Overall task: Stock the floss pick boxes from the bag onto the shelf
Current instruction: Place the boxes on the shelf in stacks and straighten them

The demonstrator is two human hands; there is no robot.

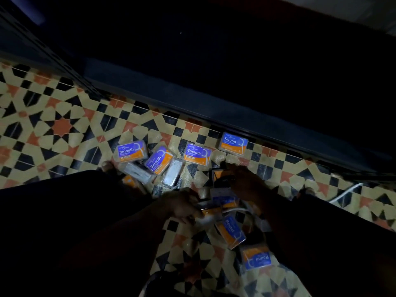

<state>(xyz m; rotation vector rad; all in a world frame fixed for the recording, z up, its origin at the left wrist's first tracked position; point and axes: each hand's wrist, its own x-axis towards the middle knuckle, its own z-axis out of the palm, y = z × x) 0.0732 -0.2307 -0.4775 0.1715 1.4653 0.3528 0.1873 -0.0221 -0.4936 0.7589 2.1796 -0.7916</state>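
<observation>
Several purple-and-orange floss pick boxes lie scattered on the patterned tile floor. Two "Smooth" boxes and a "Round" box lie near the shelf's base. Two more "Round" boxes lie nearer to me. My left hand is closed on a blurred box at the centre of the pile. My right hand grips the side of a small stack of boxes just beyond it. The dark shelf runs diagonally across the top; its inside is too dark to see.
My dark-clothed legs fill the lower left and lower right. A white cord lies on the floor at the right, by the shelf's base. Two boxes lie face down, showing white picks. No bag can be made out in the dim light.
</observation>
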